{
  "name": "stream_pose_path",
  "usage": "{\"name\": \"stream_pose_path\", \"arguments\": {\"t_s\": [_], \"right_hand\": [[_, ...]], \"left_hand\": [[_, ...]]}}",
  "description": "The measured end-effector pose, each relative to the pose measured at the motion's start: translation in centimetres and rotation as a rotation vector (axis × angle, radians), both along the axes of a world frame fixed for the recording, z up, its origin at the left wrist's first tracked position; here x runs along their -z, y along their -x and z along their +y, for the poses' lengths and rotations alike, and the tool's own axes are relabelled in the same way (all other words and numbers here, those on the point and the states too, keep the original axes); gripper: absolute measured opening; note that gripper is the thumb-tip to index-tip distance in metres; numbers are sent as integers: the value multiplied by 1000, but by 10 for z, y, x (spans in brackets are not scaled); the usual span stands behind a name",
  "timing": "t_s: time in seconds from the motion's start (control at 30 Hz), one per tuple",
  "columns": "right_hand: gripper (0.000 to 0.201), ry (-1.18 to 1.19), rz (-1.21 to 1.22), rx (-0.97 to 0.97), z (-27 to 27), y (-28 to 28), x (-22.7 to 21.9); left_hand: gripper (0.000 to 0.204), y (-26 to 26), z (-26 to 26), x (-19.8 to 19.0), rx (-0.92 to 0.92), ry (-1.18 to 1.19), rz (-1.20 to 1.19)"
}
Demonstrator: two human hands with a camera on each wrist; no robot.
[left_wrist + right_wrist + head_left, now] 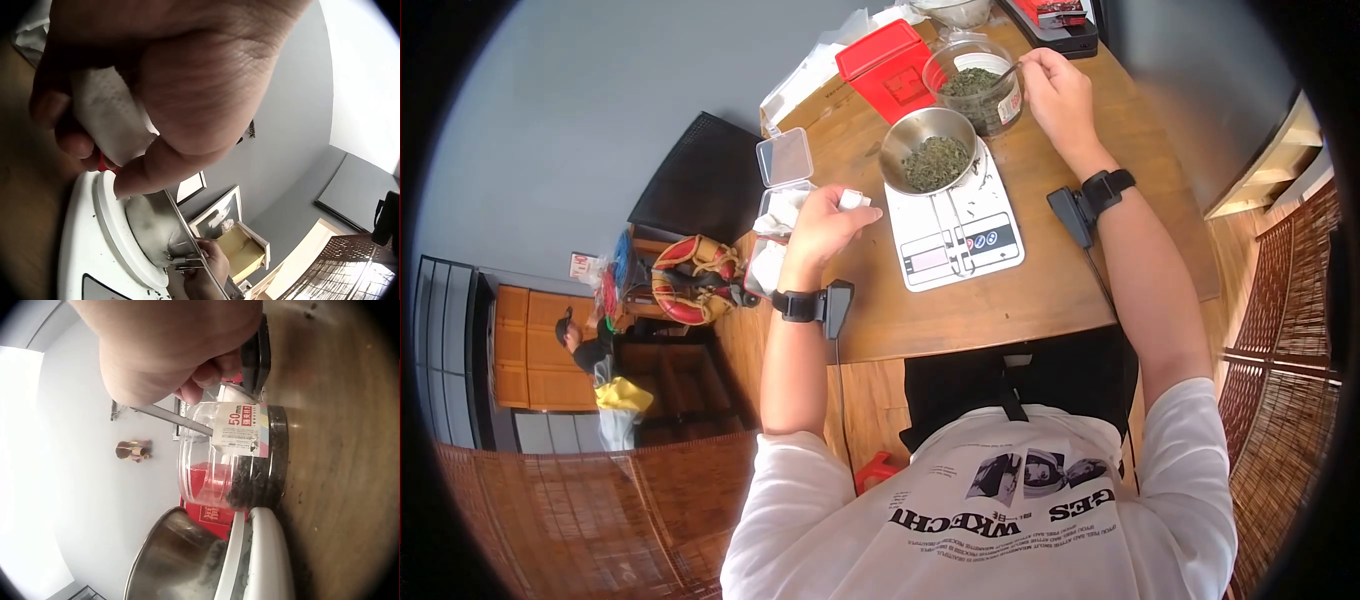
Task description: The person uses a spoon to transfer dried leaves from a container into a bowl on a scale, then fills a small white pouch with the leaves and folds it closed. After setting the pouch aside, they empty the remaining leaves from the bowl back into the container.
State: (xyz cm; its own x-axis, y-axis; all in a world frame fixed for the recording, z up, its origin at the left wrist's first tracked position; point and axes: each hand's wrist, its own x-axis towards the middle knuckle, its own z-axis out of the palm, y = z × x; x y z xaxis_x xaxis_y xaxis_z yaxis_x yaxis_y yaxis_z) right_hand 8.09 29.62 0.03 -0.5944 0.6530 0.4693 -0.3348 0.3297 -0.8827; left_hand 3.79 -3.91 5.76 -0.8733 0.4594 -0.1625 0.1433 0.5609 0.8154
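My left hand [825, 232] holds a small white pouch [109, 112] between thumb and fingers, just left of the kitchen scale [908, 225]. On the scale sits a steel bowl [894, 150] with wire handles, holding dried green leaves [937, 163]. At the far right of the table, my right hand [1062, 105] pinches the handle of a metal spoon [178, 419]. The spoon slants into a clear plastic jar [195, 440], part filled with more dark dried leaves; its lower end is hidden among them.
A red box [890, 75] stands behind the bowl, beside the jar. Left of my left hand is a clear plastic case [785, 160], lid up, with white pouches. A black device [1060, 38] lies at the back right. Leaf crumbs dot the scale. Another person [590, 350] is at far left.
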Motion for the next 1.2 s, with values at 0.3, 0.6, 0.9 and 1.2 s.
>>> {"name": "stream_pose_path", "arguments": {"t_s": [0.3,0.6,0.9,1.2], "right_hand": [[22,2,24,21,2,4,3],[24,44,4,25,1,-2,-3],[24,32,48,29,2,0,-1],[24,34,69,53,4,2,0]], "left_hand": [[12,4,-1,3,59,4,-33],[14,-1,16,-10,63,61,54],[18,-2,35,-28,123,190,166],[28,-4,68,-68,320,567,472]]}}
